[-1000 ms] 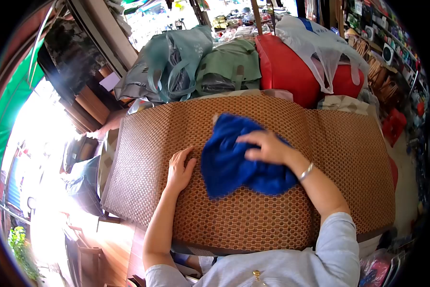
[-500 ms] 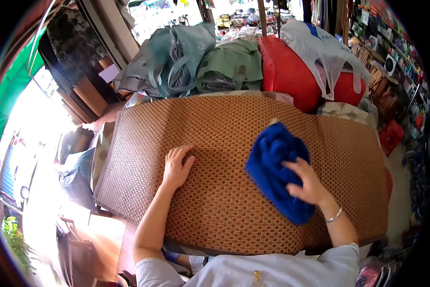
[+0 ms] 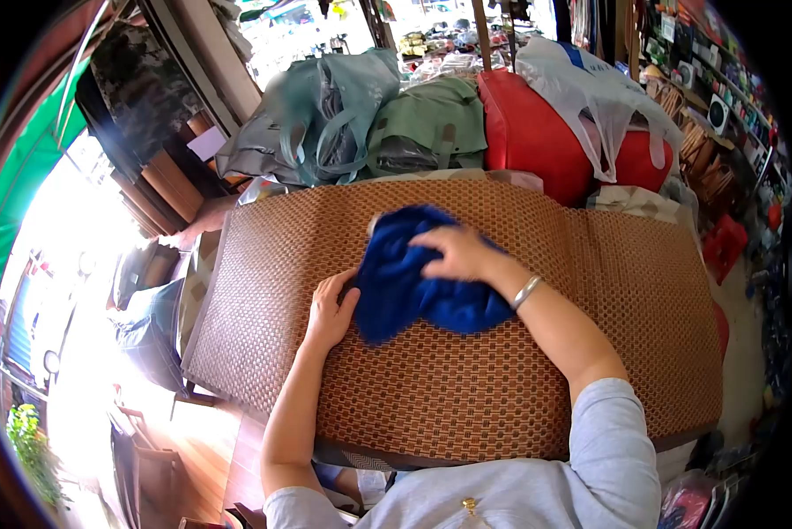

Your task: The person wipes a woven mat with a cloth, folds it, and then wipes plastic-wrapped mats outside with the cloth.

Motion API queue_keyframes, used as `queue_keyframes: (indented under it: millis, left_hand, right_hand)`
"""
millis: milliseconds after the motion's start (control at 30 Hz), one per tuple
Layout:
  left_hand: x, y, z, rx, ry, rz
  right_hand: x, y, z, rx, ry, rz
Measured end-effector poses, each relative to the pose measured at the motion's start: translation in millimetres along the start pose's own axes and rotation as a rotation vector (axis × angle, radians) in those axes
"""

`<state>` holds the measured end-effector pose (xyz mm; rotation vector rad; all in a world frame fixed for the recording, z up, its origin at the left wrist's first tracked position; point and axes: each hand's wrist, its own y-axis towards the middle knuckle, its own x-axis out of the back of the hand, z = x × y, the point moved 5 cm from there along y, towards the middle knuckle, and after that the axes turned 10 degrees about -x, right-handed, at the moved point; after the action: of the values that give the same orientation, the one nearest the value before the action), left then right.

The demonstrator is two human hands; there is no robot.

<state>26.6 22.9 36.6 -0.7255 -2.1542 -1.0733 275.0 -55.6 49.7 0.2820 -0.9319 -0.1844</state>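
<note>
A brown woven mat [image 3: 466, 406] lies spread in front of me, its right part creased by a fold line. On it rests a crumpled blue cloth [image 3: 396, 286], left of the mat's middle. My right hand [image 3: 462, 254] presses down on the cloth and grips it, with a silver bangle at the wrist. My left hand [image 3: 332, 310] lies open on the mat, thumb apart from the fingers, right beside the cloth's left edge. Part of the cloth under my right palm is hidden.
Along the mat's far edge stand a blue-grey bag [image 3: 343, 97], a green bag [image 3: 435, 123] and a red bag [image 3: 528, 132] with a white plastic bag [image 3: 590, 84] on top. A cushion [image 3: 153, 331] sits at the left; crowded shelves [image 3: 731, 97] line the right.
My right hand has swept the blue cloth leftward across the mat, up to my left hand. My left hand stays on the mat in nearly the same place.
</note>
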Motion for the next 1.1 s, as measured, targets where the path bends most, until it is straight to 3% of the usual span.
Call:
queue_keyframes:
  millis: [133, 233, 267, 433, 500, 567, 633, 700, 733, 767, 833, 933, 1033, 1100]
  left_hand:
    - [3, -1, -6, -0.005, 0.06, 0.039]
    - [1, -2, -7, 0.002, 0.074, 0.063]
    - [1, -1, -7, 0.009, 0.076, 0.068]
    - [-4, 2, -6, 0.01, 0.099, 0.094]
    - [-1, 2, -3, 0.023, 0.07, 0.055]
    - [-1, 2, 2, 0.008, 0.058, 0.027]
    - [1, -2, 10, 0.043, -0.154, -0.065]
    - [-2, -6, 24, 0.059, -0.219, -0.127]
    - [2, -5, 18, 0.09, -0.25, -0.151]
    - [2, -4, 23, 0.092, -0.25, -0.183]
    - [10, -2, 13, 0.098, -0.26, -0.19]
    - [6, -3, 19, 0.083, -0.282, -0.179]
    - [9, -3, 11, 0.14, -0.247, -0.084]
    - [8, -4, 11, 0.103, -0.244, -0.113]
  right_hand:
    - [58, -15, -95, -0.433, -0.037, -0.275]
    - [77, -64, -119, -0.516, 0.163, -0.256]
    - [78, -85, -113, -0.54, 0.064, -0.242]
    - [65, -148, 8, -0.242, -0.075, -0.037]
    - [49, -150, 63, -0.116, -0.1, 0.192]
    - [18, -146, 93, 0.067, -0.049, 0.386]
    - [-11, -129, 107, 0.215, 0.1, 0.467]
    - [-28, -99, 109, 0.246, 0.164, 0.507]
    - [-28, -81, 109, 0.158, 0.146, 0.606]
    - [-29, -61, 98, 0.095, 0.112, 0.555]
    - [-23, -28, 60, 0.078, 0.007, 0.247]
    - [9, 5, -20, -0.074, 0.056, -0.035]
    - [42, -2, -108, -0.31, 0.185, -0.133]
    - [58, -28, -121, -0.41, 0.474, -0.119]
